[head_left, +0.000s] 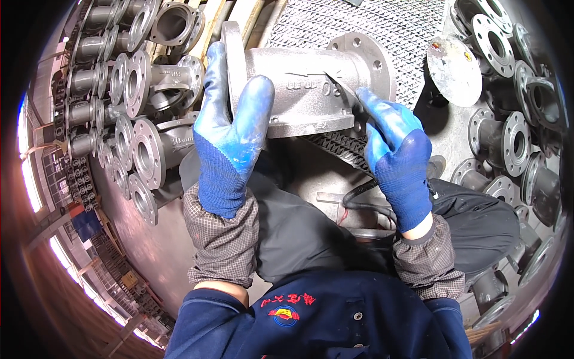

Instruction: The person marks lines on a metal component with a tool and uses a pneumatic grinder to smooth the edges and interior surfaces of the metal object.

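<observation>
In front of me a grey cast-metal valve body [299,75] lies on its side, a round flange at each end and a third, flat flange toward me. My left hand [232,119] is closed round the left flange, its thumb on the near side and its fingers along the outer face. At the right end my right hand [394,134] grips near the flange with bolt holes, the index finger reaching onto the body. A thin dark pointed shape shows by that fingertip; whether it is a tool or a shadow I cannot tell. Both hands wear blue coated gloves.
Under and behind the casting is a metal mesh surface [371,24]. Several flanged castings [149,143] are stacked at the left, and more castings [502,143] stand at the right. A round metal plate [454,70] sits right of the mesh. A black cable [365,206] runs below.
</observation>
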A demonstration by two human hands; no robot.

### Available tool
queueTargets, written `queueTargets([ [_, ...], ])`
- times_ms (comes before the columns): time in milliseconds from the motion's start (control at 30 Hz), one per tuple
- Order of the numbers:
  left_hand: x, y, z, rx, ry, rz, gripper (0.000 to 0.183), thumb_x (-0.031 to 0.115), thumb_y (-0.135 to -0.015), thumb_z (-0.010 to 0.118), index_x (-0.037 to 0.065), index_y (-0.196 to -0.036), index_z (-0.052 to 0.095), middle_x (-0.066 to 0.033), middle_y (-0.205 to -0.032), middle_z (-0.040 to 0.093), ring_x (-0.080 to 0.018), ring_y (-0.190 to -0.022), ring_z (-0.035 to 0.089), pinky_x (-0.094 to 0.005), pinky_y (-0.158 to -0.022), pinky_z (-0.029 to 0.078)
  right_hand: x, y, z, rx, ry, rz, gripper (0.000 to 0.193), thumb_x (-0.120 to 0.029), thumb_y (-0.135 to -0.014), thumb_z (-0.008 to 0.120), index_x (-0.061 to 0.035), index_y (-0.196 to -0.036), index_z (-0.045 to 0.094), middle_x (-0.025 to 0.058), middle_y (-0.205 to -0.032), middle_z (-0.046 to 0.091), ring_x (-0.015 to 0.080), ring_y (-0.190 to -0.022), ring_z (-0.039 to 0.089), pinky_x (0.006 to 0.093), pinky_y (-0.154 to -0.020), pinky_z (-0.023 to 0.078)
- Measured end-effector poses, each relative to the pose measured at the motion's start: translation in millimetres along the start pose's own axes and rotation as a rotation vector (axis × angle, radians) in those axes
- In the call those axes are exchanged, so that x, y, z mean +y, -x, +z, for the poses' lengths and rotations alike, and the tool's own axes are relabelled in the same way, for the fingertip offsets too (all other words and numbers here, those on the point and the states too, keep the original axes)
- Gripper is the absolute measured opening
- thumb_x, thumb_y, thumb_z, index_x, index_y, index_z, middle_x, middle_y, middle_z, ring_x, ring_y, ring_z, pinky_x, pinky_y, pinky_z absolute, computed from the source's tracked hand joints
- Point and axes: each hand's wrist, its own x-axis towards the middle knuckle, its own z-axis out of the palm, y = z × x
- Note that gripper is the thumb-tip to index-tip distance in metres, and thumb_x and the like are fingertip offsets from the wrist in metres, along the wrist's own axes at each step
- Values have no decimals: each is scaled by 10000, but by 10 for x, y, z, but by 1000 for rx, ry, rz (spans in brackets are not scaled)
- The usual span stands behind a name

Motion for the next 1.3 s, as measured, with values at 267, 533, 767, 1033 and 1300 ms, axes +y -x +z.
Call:
queueTargets([
  [267, 8, -7, 9, -2, 98, -86, 624, 94, -870, 655, -104, -1372, 343, -156, -1375, 433, -174, -1236, 418, -286, -1047, 304, -64, 39, -1, -28, 119, 23, 391, 47, -739, 590, -46, -1114, 652, 160, -946, 654, 320, -871, 627, 364, -774, 493],
  [533, 9, 1, -1, -20, 58, 7, 617, 116, -879, 646, -100, -1373, 345, -155, -1367, 442, -176, -1225, 430, -289, -1042, 312, -2, 13, 40, 38, 19, -33, 363, 17, -743, 604, -97, -1081, 671, 119, -845, 657, 289, -755, 635, 364, -672, 510],
  [767, -9, 2, -1, -19, 62, -12, 635, 136, -876, 649, -99, -1378, 337, -168, -1367, 440, -187, -1230, 431, -297, -1045, 314, -99, -10, -44, -63, -32, 74, 427, 92, -726, 545, -43, -1118, 650, 157, -904, 657, 269, -812, 641, 322, -738, 504],
  [1033, 10, -8, -22, -39, 90, -124, 636, 125, -878, 637, -91, -1387, 322, -179, -1358, 444, -191, -1229, 433, -299, -1035, 335, -80, -128, -71, -29, 64, 51, 341, -17, -746, 595, -116, -1063, 673, 128, -845, 649, 298, -756, 632, 374, -667, 519],
  [1300, -5, -6, -20, -56, 84, -59, 641, 125, -878, 639, -89, -1389, 317, -178, -1348, 456, -184, -1188, 464, -292, -1007, 366, 52, -209, -334, 57, -388, 197, 332, 83, -829, 497, -4, -1121, 626, 109, -952, 664, 142, -811, 656, 248, -702, 516],
])
